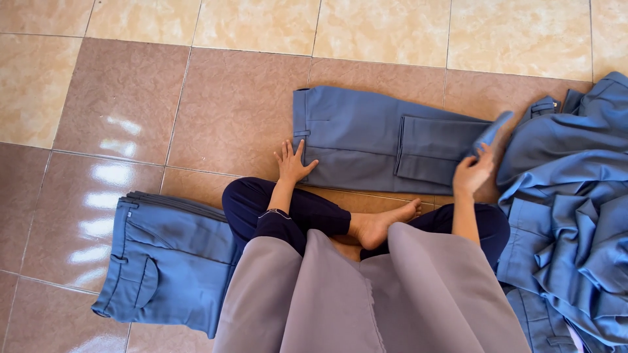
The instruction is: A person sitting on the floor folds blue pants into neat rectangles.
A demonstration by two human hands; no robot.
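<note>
While the person sits cross-legged on the tiled floor [124, 104], 1 pair of blue trousers [366, 140] lies spread flat in front of them, its waistband toward the left and its legs already doubled back once toward the middle. Beside the person's left knee sits 1 neat stack of folded trousers [167, 261] in the same blue; several layers show at its far edge, though their exact count cannot be told. To the right lies 1 loose heap of unfolded blue garments [569, 216], crumpled together so that the separate pieces cannot be counted. 2 hands are in view, both the person's own. The left hand [291, 163] is fully open, fingers fanned and palm pressed flat on the trousers just below the waistband, pinning the cloth to the floor without gripping it. The right hand [472, 173] is partly closed, its fingers curled round the lifted end of the folded trouser leg [494, 127], which rises off the floor and is blurred; how tight the pinch is cannot be told. 1 bare foot [383, 225] rests between the two forearms, near the front edge of the spread trousers, and a grey skirt [366, 301] covers the person's lap.
</note>
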